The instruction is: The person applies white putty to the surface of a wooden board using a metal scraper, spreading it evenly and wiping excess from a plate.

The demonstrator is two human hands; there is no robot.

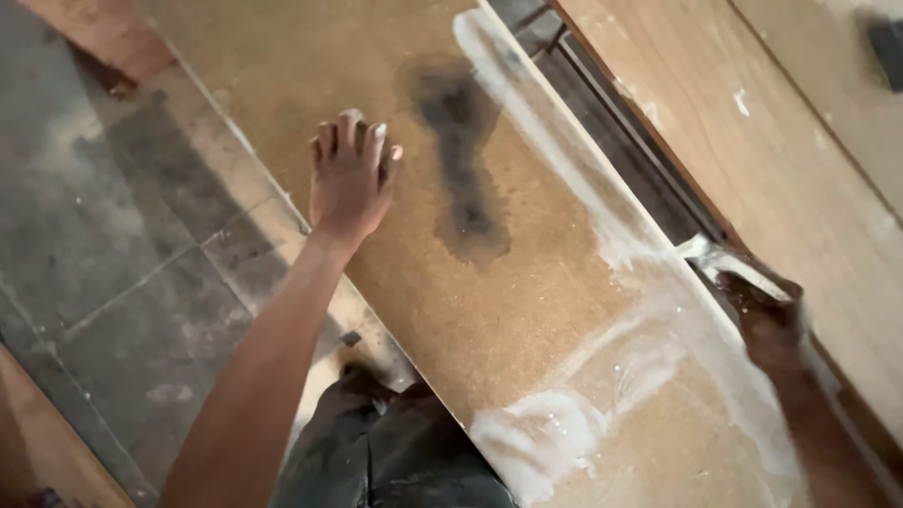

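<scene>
A brown particle board [414, 188] lies at a slant across the view. White glue or paste [602, 376] is smeared along its right edge and near end. A dark stain [461, 160] marks its middle. My left hand [350, 174] rests flat on the board near its left edge, fingers together, holding nothing. My right hand [767, 320] is at the board's right edge, closed around a small white-smeared spreader [720, 259] whose tip touches the glue band.
Grey dusty floor tiles [122, 282] lie to the left. Other wooden panels [800, 141] lie to the right, past a dark gap with metal rails [611, 113]. My dark trouser leg [395, 452] is at the bottom.
</scene>
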